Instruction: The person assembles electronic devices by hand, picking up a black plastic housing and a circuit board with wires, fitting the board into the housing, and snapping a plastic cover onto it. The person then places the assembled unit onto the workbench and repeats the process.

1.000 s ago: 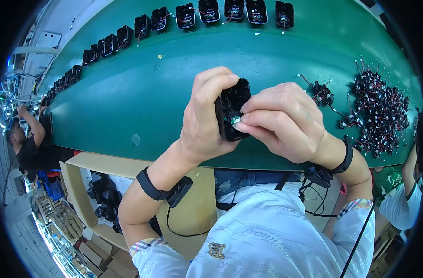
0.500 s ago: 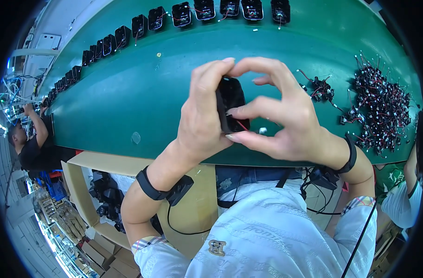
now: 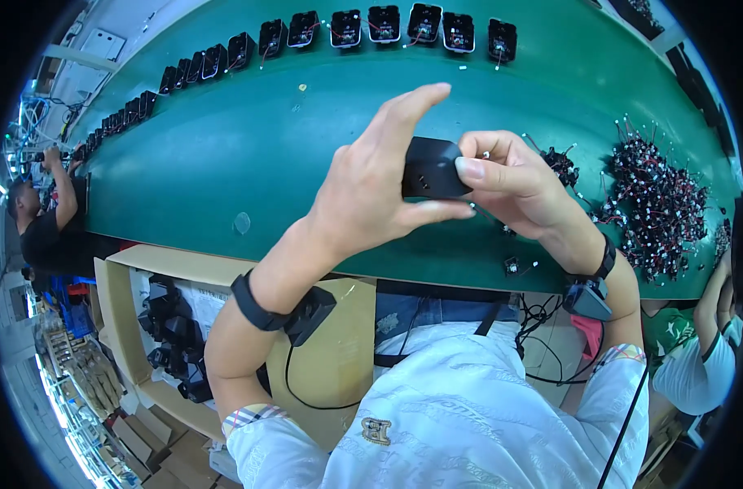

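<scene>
A black plastic housing (image 3: 433, 168) is held above the green table, its smooth outer side with a few small slots facing up. My right hand (image 3: 518, 179) pinches its right end between thumb and fingers. My left hand (image 3: 363, 179) is open around the housing's left end, thumb and index finger stretched apart; whether its palm touches the housing I cannot tell. Just beyond my right hand lies a small cluster of wired parts (image 3: 560, 165). One loose wired part (image 3: 513, 266) rests near the table's front edge.
A large pile of small wired parts (image 3: 661, 204) covers the right of the green table (image 3: 225, 171). Black housings (image 3: 384, 26) with wires line the far edge. An open carton (image 3: 164, 257) with black parts stands at left front. Another person (image 3: 46, 208) works at far left.
The housing has turned from its open, wired side to its outer side. My left fingers have spread off it, and my right hand now grips its right end.
</scene>
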Demonstrator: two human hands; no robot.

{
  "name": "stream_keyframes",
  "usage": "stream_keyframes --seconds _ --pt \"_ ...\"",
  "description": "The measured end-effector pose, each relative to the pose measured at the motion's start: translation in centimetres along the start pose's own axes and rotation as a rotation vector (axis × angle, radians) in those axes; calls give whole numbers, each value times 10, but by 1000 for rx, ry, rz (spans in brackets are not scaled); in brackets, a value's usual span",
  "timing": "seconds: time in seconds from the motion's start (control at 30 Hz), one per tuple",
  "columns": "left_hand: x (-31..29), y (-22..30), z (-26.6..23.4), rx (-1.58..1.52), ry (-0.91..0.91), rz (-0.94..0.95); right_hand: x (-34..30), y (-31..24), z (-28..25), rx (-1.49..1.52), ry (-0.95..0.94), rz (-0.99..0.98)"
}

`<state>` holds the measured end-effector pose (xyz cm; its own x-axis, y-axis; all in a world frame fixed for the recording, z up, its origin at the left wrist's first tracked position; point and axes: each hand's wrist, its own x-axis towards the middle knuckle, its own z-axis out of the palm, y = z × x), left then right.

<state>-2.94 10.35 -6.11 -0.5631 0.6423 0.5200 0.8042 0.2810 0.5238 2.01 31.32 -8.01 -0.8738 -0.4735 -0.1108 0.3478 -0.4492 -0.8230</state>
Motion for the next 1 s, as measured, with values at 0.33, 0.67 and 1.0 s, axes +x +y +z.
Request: stream_keyframes --seconds 0.33,0.67,1.0 --pt "-165 29 -198 455 67 -853 -20 -74 -81 -479 141 -299" --pt "-381 17 -160 635 -251 -1193 4 -112 -211 -2070 440 -254" --pt "-334 59 -165 375 -328 -1308 -15 -126 -183 -2157 271 -280"
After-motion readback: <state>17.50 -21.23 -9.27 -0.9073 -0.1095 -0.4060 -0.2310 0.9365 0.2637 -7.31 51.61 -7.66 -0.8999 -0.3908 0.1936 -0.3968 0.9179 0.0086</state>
